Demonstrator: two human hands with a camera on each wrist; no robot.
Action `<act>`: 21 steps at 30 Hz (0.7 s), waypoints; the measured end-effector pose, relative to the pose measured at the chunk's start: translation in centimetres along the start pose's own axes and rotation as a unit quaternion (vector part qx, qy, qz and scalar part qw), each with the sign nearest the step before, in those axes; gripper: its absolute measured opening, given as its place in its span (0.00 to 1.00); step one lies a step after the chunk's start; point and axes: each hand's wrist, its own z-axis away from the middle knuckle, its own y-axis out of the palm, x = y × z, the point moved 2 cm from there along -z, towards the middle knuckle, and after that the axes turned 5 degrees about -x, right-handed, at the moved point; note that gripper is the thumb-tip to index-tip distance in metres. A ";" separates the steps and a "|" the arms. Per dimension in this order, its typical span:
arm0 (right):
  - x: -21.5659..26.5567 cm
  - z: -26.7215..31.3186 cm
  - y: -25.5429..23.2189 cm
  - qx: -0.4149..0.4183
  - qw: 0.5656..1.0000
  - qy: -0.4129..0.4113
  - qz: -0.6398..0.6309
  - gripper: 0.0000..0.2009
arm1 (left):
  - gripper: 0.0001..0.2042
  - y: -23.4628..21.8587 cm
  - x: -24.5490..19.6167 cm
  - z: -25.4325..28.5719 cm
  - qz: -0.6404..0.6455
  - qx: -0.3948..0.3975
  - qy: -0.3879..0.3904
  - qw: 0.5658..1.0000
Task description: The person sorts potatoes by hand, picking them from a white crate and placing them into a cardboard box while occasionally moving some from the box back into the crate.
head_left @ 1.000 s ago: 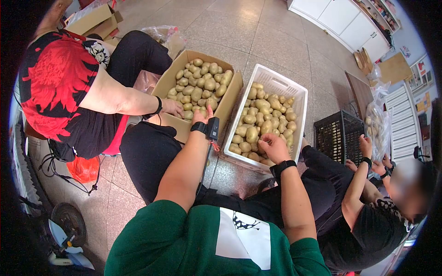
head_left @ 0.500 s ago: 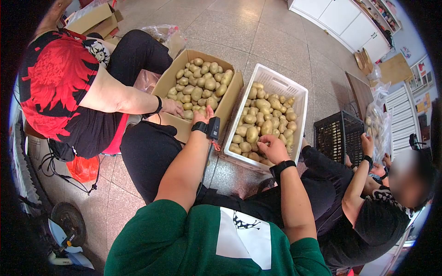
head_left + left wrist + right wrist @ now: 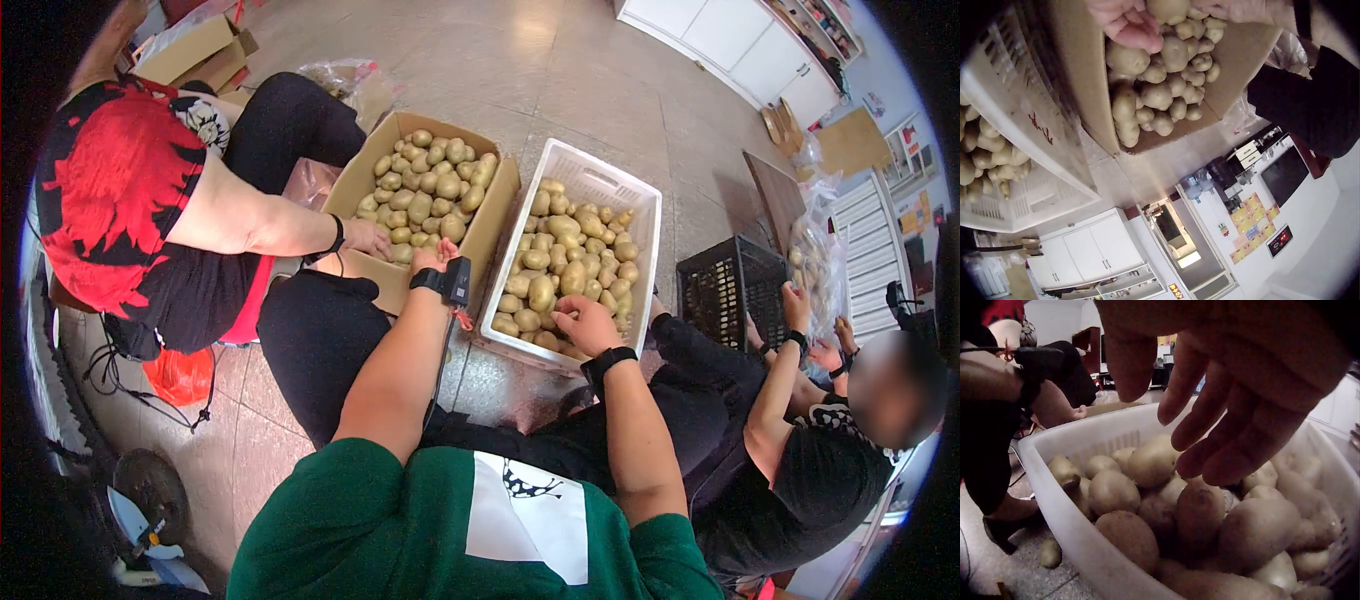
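A cardboard box (image 3: 508, 205) full of potatoes (image 3: 430, 190) stands in front of me. My left hand (image 3: 437, 258) is over its near edge, fingers loosely bent. In the left wrist view a large potato (image 3: 1169, 9) lies right by those fingertips. To the right is a white plastic crate (image 3: 652, 225), also filled with potatoes (image 3: 570, 235). Above its near part hovers my right hand (image 3: 592, 326); in the right wrist view its fingers (image 3: 1191, 425) hang relaxed with no potato in them. Another person's hand (image 3: 368, 240) reaches into the cardboard box from the left.
One loose potato (image 3: 1050, 553) lies on the floor beside the white crate. A person in a red and black top (image 3: 120, 190) sits at my left. On the right, another person (image 3: 800, 490) is by a black crate (image 3: 725, 295) and a plastic bag of potatoes (image 3: 815, 260).
The head view has shifted slightly. My left hand's fingers have drawn back a little at the cardboard box. My right thumb and fingers have spread slightly over the white crate.
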 end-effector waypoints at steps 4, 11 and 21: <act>-0.5 -0.2 0.2 0.004 1.000 0.008 0.007 0.12 | 0.27 0.0 0.0 0.6 -0.004 -0.006 -0.017 1.000; 1.1 0.3 -0.5 0.018 0.999 0.028 -0.001 0.11 | 0.16 -0.1 -0.1 0.5 0.020 -0.004 -0.021 1.000; 1.0 0.0 -0.6 0.036 0.998 0.026 0.038 0.15 | 0.09 -0.3 -0.8 -1.7 -0.007 0.033 -0.008 0.999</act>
